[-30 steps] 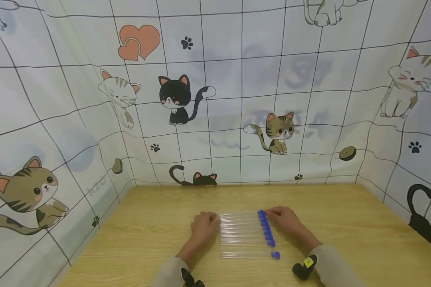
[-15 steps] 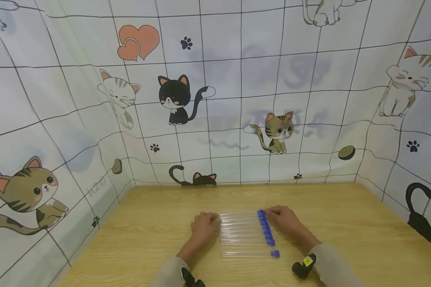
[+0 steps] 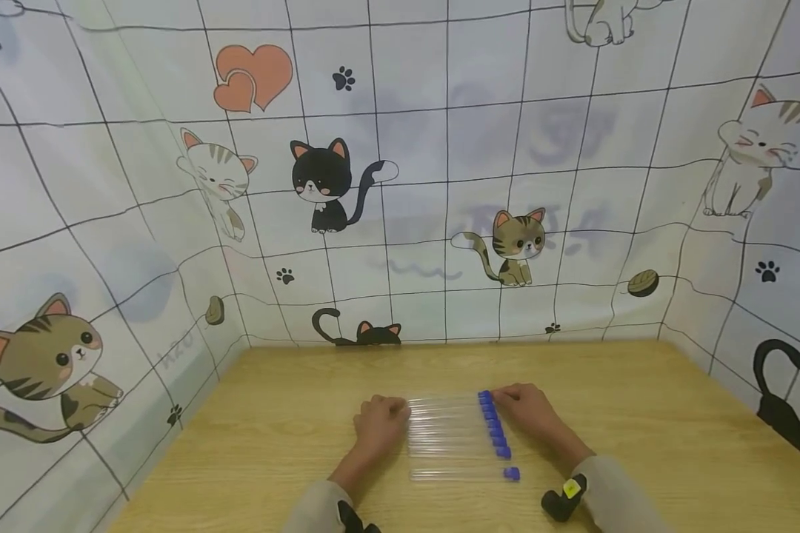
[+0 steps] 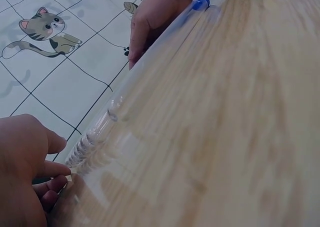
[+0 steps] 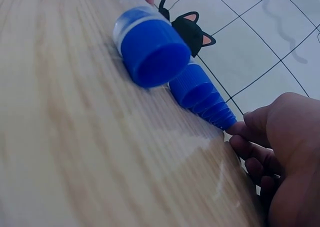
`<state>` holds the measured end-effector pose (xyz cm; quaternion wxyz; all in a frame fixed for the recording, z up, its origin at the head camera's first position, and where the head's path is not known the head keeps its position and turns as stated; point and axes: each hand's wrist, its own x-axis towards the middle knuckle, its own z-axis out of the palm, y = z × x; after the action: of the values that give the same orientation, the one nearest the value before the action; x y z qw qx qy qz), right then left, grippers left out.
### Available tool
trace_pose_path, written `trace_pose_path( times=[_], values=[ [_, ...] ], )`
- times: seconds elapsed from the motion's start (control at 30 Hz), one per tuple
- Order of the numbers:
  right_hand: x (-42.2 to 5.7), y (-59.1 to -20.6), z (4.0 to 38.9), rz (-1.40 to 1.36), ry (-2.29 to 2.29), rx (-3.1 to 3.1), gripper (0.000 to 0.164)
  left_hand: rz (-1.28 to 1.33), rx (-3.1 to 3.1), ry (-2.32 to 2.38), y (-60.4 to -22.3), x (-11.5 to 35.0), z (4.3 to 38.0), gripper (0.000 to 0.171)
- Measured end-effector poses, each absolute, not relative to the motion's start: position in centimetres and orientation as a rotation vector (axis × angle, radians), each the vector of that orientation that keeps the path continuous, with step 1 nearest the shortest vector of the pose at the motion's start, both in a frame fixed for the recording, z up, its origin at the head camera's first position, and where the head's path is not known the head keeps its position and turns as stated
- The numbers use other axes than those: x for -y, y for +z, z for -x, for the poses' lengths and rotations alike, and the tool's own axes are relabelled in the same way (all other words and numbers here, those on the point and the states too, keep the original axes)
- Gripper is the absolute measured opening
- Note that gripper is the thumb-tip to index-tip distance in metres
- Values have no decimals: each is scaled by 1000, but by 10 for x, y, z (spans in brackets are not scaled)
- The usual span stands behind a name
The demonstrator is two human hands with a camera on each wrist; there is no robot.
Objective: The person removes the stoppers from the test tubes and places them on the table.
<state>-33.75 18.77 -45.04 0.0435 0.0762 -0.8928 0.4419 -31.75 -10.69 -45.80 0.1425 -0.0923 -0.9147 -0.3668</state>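
Several clear plastic test tubes (image 3: 443, 426) with blue caps (image 3: 495, 426) lie side by side in a row, caps to the right. One more test tube (image 3: 456, 474) lies apart, closer to the near edge, its blue cap (image 5: 155, 52) large in the right wrist view. At the far left end of the row, my left hand (image 3: 381, 426) has its curled fingertips on the end of the farthest tube. My right hand (image 3: 530, 407) holds that tube's capped end with thumb and finger. In the right wrist view, the fingertips (image 5: 235, 129) meet the last cap of the row.
Everything lies on a light wooden table (image 3: 273, 422). A white cloth (image 3: 413, 185) with a grid and cartoon cats hangs along the back and both sides. Black wrist devices (image 3: 563, 500) sit on both sleeves.
Both hands and the tubes stay in the same place. Only the head view shifts very slightly.
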Motion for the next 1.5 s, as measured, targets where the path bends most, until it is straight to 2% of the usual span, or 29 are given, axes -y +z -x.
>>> trace_pose_path(
  times=[0.6,0.97,1.3,1.5],
  values=[
    [-181,-446,339,-134,1421,2666,37,115,2619,-1358,-446,101,325,32],
    [-178,-451,355,-80,1631,2515,40,268,2391,-1701,-448,105,346,36],
    [-184,-453,354,-209,1544,2513,27,281,2140,-1977,-454,105,347,33],
    [-186,-453,354,-198,1645,2462,31,327,2088,-2062,-437,104,332,28]
  ],
)
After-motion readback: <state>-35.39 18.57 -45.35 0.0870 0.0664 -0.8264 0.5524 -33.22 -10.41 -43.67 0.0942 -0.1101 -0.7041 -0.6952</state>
